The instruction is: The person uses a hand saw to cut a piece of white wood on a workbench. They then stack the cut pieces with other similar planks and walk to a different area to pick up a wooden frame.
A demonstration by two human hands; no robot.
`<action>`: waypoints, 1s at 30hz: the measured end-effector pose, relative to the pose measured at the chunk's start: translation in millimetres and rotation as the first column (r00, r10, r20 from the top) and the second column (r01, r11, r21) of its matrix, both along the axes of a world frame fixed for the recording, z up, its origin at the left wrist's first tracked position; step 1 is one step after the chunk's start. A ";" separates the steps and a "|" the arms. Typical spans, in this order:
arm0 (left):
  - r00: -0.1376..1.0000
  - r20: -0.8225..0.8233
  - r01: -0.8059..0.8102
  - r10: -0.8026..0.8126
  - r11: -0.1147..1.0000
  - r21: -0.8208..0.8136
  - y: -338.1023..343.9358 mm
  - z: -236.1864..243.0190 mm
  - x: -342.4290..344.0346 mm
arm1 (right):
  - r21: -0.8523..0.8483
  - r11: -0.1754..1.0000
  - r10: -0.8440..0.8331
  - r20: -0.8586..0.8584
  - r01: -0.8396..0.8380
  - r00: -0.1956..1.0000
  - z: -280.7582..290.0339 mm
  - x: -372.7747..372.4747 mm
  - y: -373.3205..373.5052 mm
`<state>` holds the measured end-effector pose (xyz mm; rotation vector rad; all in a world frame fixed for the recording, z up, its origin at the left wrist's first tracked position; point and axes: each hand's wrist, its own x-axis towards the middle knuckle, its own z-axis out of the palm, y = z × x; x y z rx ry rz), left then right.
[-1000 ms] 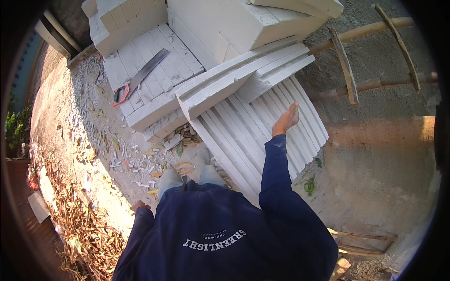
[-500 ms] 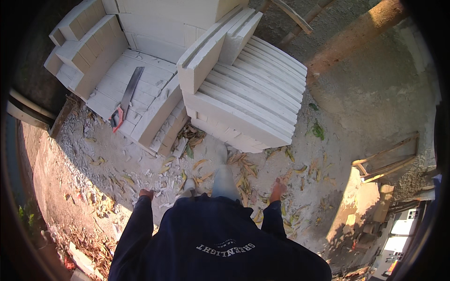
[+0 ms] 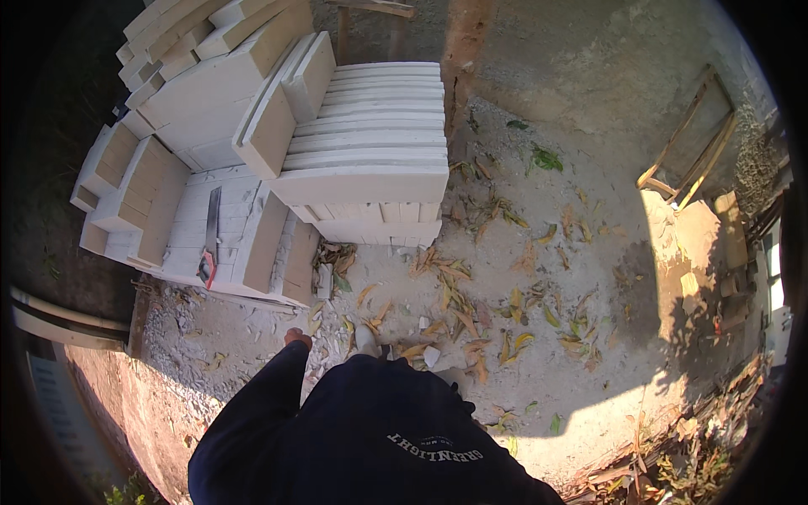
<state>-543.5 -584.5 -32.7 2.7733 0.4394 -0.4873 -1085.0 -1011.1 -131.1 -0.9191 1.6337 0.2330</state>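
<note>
My left hand (image 3: 299,337) hangs low beyond its dark sleeve, above the rubble-strewn ground. Its fingers look curled in, and nothing shows in them. It is nearest to the front corner of a low stack of white blocks (image 3: 290,252), apart from it. A hand saw (image 3: 211,240) with a red and black handle lies on that stack, its blade pointing away. To its right stands a taller pile of white blocks (image 3: 362,181), ridged on top, with a few blocks upright at its left edge. My right hand is out of view.
Dry leaves (image 3: 454,295) and white chips litter the ground; a white chunk (image 3: 432,356) lies close to my feet. A wooden frame (image 3: 694,143) leans at the far right. More white blocks (image 3: 223,93) rise behind. A brown post (image 3: 459,67) stands beyond the pile.
My view has turned rightward, so the stacks sit further left and more ground shows on the right. My right hand has gone out of view. The saw stays on the stack.
</note>
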 end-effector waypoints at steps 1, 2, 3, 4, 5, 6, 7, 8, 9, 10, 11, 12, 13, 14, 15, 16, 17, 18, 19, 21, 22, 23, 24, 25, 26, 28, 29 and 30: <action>0.992 -0.102 0.086 -0.078 0.993 0.083 -24.3 -11.1 -12.8 | -0.006 0.987 -0.163 0.042 0.163 0.986 6.5 -9.1 -4.5; 0.970 -0.196 0.174 -0.141 0.972 0.161 -42.7 -16.2 -25.1 | -0.002 0.962 -0.272 0.092 0.273 0.958 11.2 -14.0 -8.7; 0.954 -0.300 0.040 0.000 0.991 0.130 -135.1 1.4 -78.4 | -0.111 0.921 -0.364 0.087 0.372 0.927 20.5 -57.0 -39.0; 0.886 -0.461 0.117 -0.047 0.985 0.125 -176.4 36.1 -104.3 | -0.145 0.885 -0.429 0.114 0.442 0.896 23.0 -79.5 -47.5; 0.891 -0.452 0.158 -0.025 0.953 0.260 -149.3 4.4 -105.8 | -0.084 0.888 -0.436 0.157 0.452 0.886 38.3 -78.7 -53.7; 0.791 -0.576 0.430 -0.205 0.856 0.287 -177.9 -13.0 -115.1 | -0.081 0.869 -0.468 0.189 0.489 0.863 59.9 -94.0 -74.1; 0.381 -0.774 0.892 -0.505 0.423 0.163 -224.8 -13.3 -127.9 | -0.236 0.868 -0.389 0.227 0.438 0.893 64.4 -140.7 -99.7; 0.021 -0.831 1.000 -0.556 -0.001 0.026 -261.0 -7.7 -139.8 | -0.359 0.857 -0.299 0.239 0.370 0.924 58.1 -184.9 -101.2; -0.117 -0.843 0.977 -0.526 -0.215 -0.002 -292.7 -3.6 -147.7 | -0.342 0.782 -0.456 0.256 0.521 0.853 83.7 -212.7 -103.6; -0.160 -0.855 0.956 -0.493 -0.293 -0.010 -326.8 1.4 -154.8 | -0.333 0.692 -0.583 0.265 0.640 0.768 127.2 -239.0 -114.9; 0.311 -0.729 0.948 -0.610 0.250 0.195 -367.4 -9.2 -155.7 | -0.390 0.578 -0.672 0.273 0.717 0.689 134.2 -284.3 -110.7; 0.728 -0.385 0.661 -0.567 0.729 0.178 -408.4 -19.1 -153.5 | -0.431 0.453 -0.743 0.301 0.781 0.597 137.1 -323.2 -110.2; 0.726 -0.246 0.679 -0.642 0.724 0.116 -453.1 -13.6 -163.3 | -0.436 0.315 -0.833 0.299 0.843 0.465 144.3 -357.4 -109.2; 0.675 -0.122 0.733 -0.727 0.680 0.007 -526.4 -9.2 -196.1 | -0.452 0.206 -0.841 0.373 0.868 0.393 118.7 -440.5 -81.6; 0.624 -0.064 0.781 -0.779 0.623 0.042 -567.8 12.2 -206.0 | -0.464 0.116 -0.901 0.324 0.878 0.290 115.6 -442.5 -85.6; 0.512 -0.058 0.859 -0.857 0.513 0.012 -628.1 22.3 -246.3 | -0.474 0.082 -0.874 0.388 0.876 0.291 102.4 -507.6 -46.1; 0.468 -0.042 0.882 -0.882 0.470 -0.032 -674.1 21.4 -269.9 | -0.488 -0.064 -0.873 0.450 0.871 0.188 86.1 -546.0 -19.4; 0.456 0.008 0.890 -0.890 0.456 -0.026 -706.7 32.7 -275.3 | -0.453 -0.168 -0.902 0.429 0.875 0.049 74.7 -535.9 -20.1; 0.440 0.048 0.898 -0.897 0.439 -0.020 -733.6 41.2 -281.7 | -0.432 -0.280 -0.912 0.399 0.857 -0.098 71.0 -525.0 -15.2; 0.218 -0.077 0.976 -0.973 0.216 0.029 -790.6 40.5 -317.7 | -0.348 -0.232 -0.930 0.353 0.908 -0.102 53.3 -519.2 23.0; 0.131 -0.119 0.989 -0.984 0.121 0.088 -813.3 49.6 -319.8 | -0.104 -0.186 -0.914 0.383 0.977 -0.133 56.5 -481.0 23.1; 0.108 -0.125 0.991 -0.986 0.097 0.088 -831.5 49.0 -338.8 | -0.050 -0.127 -0.935 0.340 0.991 -0.103 56.7 -454.4 25.6; 0.183 -0.078 0.982 -0.980 0.178 0.059 -838.4 42.1 -359.4 | -0.004 -0.074 -0.954 0.293 0.997 -0.070 54.2 -428.3 25.0; 0.218 -0.048 0.976 -0.975 0.216 0.041 -848.3 30.4 -382.1 | 0.031 -0.027 -0.967 0.252 0.999 -0.034 49.6 -403.9 19.3; 0.229 -0.064 0.973 -0.971 0.226 0.050 -854.4 20.2 -401.5 | 0.067 0.023 -0.977 0.214 0.997 0.009 44.1 -379.5 7.8; 0.052 -0.193 0.985 -0.980 0.019 0.171 -879.1 -6.6 -434.8 | 0.128 0.110 -0.981 0.173 0.986 0.088 36.3 -338.2 -25.7; -0.006 -0.281 0.977 -0.960 -0.065 0.201 -886.1 -19.0 -447.4 | 0.143 0.154 -0.977 0.166 0.978 0.130 27.0 -325.5 -43.4; -0.045 -0.384 0.969 -0.922 -0.134 0.208 -898.6 -31.9 -459.7 | 0.151 0.186 -0.974 0.159 0.971 0.162 23.6 -315.0 -61.9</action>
